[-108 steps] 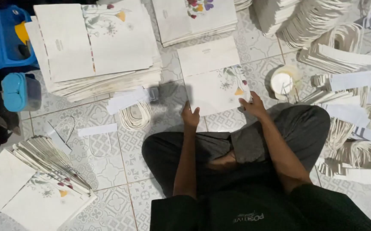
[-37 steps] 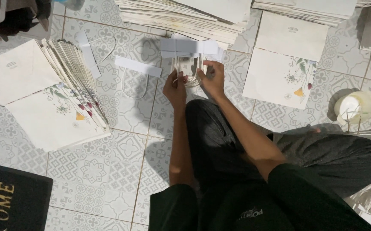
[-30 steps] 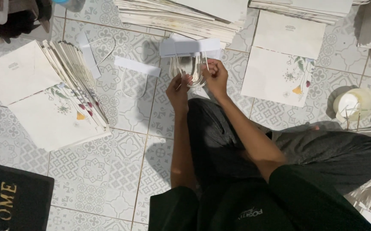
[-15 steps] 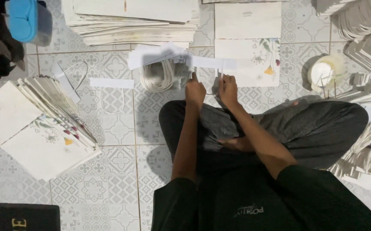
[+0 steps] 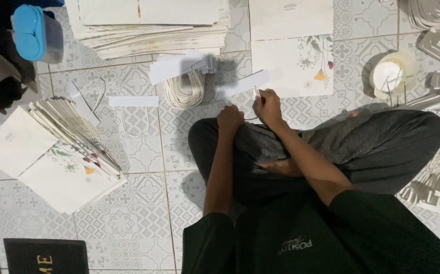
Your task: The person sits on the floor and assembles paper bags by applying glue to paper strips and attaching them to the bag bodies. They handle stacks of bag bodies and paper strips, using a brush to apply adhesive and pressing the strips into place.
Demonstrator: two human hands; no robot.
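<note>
Person's sitting cross-legged on the patterned grey tile floor (image 5: 128, 223), and the right hand (image 5: 268, 107) is pinching the near end of a white paper strip with a thin cord handle attached (image 5: 243, 85) — the strip runs up and to the left from the fingers, long axis slanted, lying just far of both hands. The left hand (image 5: 229, 117) is curled into a loose fist beside it, close to the cord's loop; can't tell whether it actually grips anything. So the right hand is the nearer one, already on it. Further left and a bit farther away sits a bundle of white cord handles under paper strips (image 5: 183, 81). Count-wise: one loose plain white paper strip (image 5: 133, 101) on the tiles, one round white glue tub (image 5: 390, 77) off right, one floral-printed white paper sheet (image 5: 295, 63) just beyond the hands.
</note>
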